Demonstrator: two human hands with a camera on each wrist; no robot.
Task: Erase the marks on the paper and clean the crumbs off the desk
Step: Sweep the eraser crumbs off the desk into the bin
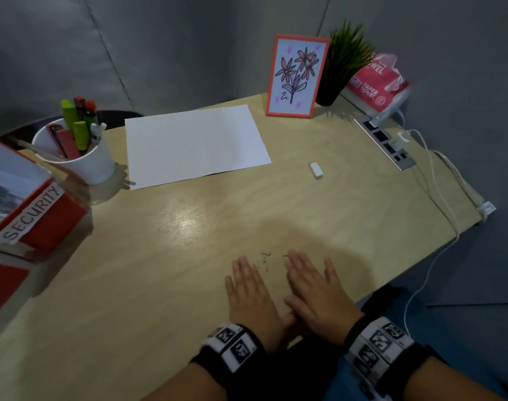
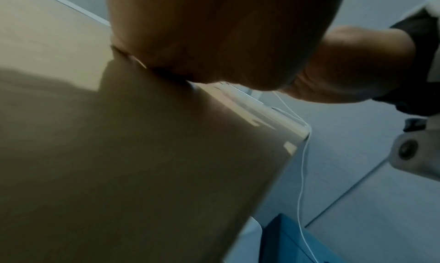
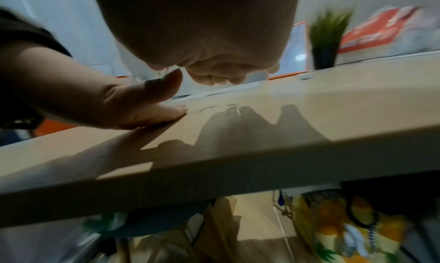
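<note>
A blank-looking white paper (image 1: pixel 195 144) lies at the back of the wooden desk (image 1: pixel 160 256). To its right sits a small white eraser (image 1: pixel 316 170). Dark eraser crumbs (image 1: pixel 264 257) are scattered near the front edge, between my fingertips. My left hand (image 1: pixel 248 287) and right hand (image 1: pixel 313 287) are side by side with fingers straight, holding nothing. In the right wrist view the left hand (image 3: pixel 133 105) rests its edge on the desk beside the crumbs (image 3: pixel 214 106). The right hand (image 3: pixel 202 41) hovers just above the desk and casts a shadow.
At the back left stands a white cup of markers (image 1: pixel 76 151), beside a red SECURITY file box (image 1: pixel 36 215). Back right hold a framed flower drawing (image 1: pixel 297 76), a potted plant (image 1: pixel 342 65), a paper towel pack (image 1: pixel 377 82), a socket strip (image 1: pixel 385 143) and a white cable (image 1: pixel 437 198).
</note>
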